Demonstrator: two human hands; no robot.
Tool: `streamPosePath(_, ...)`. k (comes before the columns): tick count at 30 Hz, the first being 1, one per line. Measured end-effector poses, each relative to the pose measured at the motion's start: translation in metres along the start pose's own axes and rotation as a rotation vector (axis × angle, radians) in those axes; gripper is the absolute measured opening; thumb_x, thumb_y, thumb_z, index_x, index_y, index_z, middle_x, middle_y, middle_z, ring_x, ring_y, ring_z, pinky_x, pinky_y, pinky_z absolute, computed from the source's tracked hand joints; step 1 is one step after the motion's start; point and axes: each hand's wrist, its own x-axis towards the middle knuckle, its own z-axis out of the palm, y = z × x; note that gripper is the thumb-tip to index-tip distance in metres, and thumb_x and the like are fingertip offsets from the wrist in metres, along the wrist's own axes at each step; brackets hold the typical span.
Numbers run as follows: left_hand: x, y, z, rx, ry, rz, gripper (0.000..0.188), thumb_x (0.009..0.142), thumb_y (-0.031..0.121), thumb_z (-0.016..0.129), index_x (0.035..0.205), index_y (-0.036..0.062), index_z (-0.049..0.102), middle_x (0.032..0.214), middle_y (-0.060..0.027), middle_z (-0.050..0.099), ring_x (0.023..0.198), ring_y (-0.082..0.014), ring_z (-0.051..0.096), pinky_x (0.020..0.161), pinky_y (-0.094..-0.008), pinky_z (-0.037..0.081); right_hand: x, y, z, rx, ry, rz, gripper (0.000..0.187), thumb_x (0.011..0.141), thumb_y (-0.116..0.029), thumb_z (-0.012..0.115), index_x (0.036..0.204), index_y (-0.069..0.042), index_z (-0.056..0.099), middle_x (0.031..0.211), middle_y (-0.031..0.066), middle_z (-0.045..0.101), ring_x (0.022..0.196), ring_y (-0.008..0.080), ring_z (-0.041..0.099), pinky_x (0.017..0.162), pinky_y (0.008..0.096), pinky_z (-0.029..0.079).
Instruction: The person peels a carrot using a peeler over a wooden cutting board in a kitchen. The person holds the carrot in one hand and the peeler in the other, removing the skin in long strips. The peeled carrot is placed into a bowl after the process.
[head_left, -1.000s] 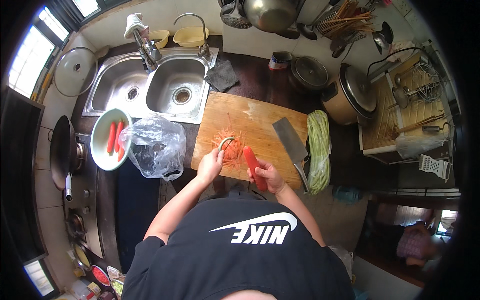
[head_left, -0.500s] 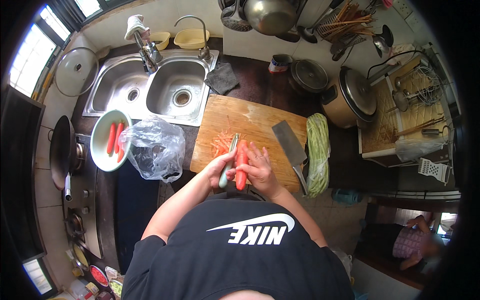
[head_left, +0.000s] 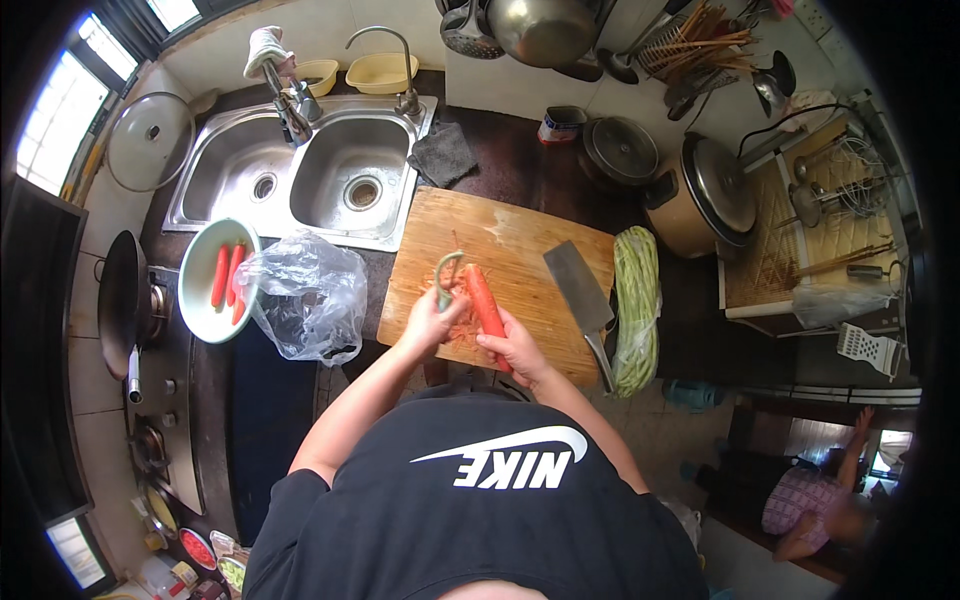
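Observation:
Over the wooden cutting board (head_left: 520, 225), my left hand (head_left: 428, 322) is closed on a peeler (head_left: 446, 272) with a pale green handle. A peeled orange-red carrot (head_left: 484, 302) slants beside it, its lower end gripped by my right hand (head_left: 517, 347). Thin carrot peelings (head_left: 462, 332) lie on the board under and around my left hand, partly covered by it. To the right, a cleaver (head_left: 578, 285) rests on the board with its handle toward me. A pale bowl (head_left: 192, 310) on the left holds several carrots (head_left: 219, 277).
A crumpled clear plastic bag (head_left: 315, 305) lies next to the bowl. Bundled long green beans (head_left: 637, 315) flank the board's right edge. Behind stand a double sink (head_left: 295, 165), a grey cloth (head_left: 443, 155), a lidded pot (head_left: 620, 150) and a rice cooker (head_left: 715, 190). Another person (head_left: 795, 500) is at far right.
The peeler has swung up and left, away from the carrot's side. The carrot has tilted, its top leaning left, and my right fingers now wrap its lower end. The other person has shifted.

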Motion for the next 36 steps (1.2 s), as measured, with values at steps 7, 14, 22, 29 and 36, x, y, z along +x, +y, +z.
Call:
streamPosePath(7, -0.02, -0.01, -0.007, 0.854, -0.011, 0.585, 0.021, 0.091, 0.024, 0.048, 0.085, 0.0042, 0.047, 0.071, -0.0174, 0.056, 0.066, -0.0371, 0.057, 0.058, -0.0456, 0.046, 0.008, 0.004, -0.007, 0.023, 0.068, -0.019, 0.052, 0.077, 0.002, 0.057, 0.126, -0.006, 0.038, 0.072, 0.0002, 0.049, 0.052, 0.0057, 0.045, 0.044, 0.019, 0.037)
streamPosePath(14, -0.013, -0.005, 0.001, 1.007, -0.064, 0.759, 0.018, 0.085, 0.022, 0.055, 0.081, 0.0069, 0.048, 0.067, -0.0116, 0.054, 0.06, -0.0299, 0.058, 0.052, -0.0398, 0.047, 0.013, 0.001, -0.004, 0.121, 0.05, 0.069, 0.039, 0.075, 0.006, 0.052, 0.11, -0.006, 0.041, 0.073, 0.0019, 0.047, 0.052, 0.0072, 0.042, 0.044, 0.02, 0.034)
streamPosePath(22, 0.028, -0.009, -0.02, 1.15, 0.104, 0.584, 0.021, 0.089, 0.026, 0.051, 0.083, 0.0059, 0.049, 0.07, -0.0132, 0.058, 0.059, -0.032, 0.06, 0.05, -0.0416, 0.048, 0.006, 0.004, -0.013, 0.24, 0.006, 0.21, 0.057, 0.073, 0.007, 0.049, 0.126, -0.01, 0.034, 0.082, 0.004, 0.046, 0.053, 0.0059, 0.041, 0.043, 0.0187, 0.033)
streamPosePath(29, 0.042, -0.019, -0.038, 1.203, 0.135, 0.37, 0.027, 0.089, 0.031, 0.05, 0.088, 0.0042, 0.051, 0.075, -0.0155, 0.062, 0.063, -0.0316, 0.061, 0.055, -0.0392, 0.049, -0.005, 0.002, -0.022, 0.173, 0.045, 0.242, 0.07, 0.072, 0.006, 0.05, 0.136, -0.012, 0.027, 0.086, 0.0042, 0.047, 0.055, 0.0062, 0.042, 0.045, 0.0187, 0.035)
streamPosePath(36, 0.053, -0.024, -0.008, 0.253, -0.046, 0.143, 0.038, 0.077, 0.025, 0.07, 0.104, 0.0015, 0.057, 0.078, -0.0084, 0.062, 0.074, -0.0162, 0.06, 0.068, -0.0303, 0.048, 0.011, 0.038, -0.028, -0.432, 0.106, -0.063, 0.073, 0.07, 0.002, 0.055, 0.137, 0.001, 0.026, 0.13, 0.016, 0.042, 0.117, 0.0202, 0.043, 0.097, 0.0275, 0.034)
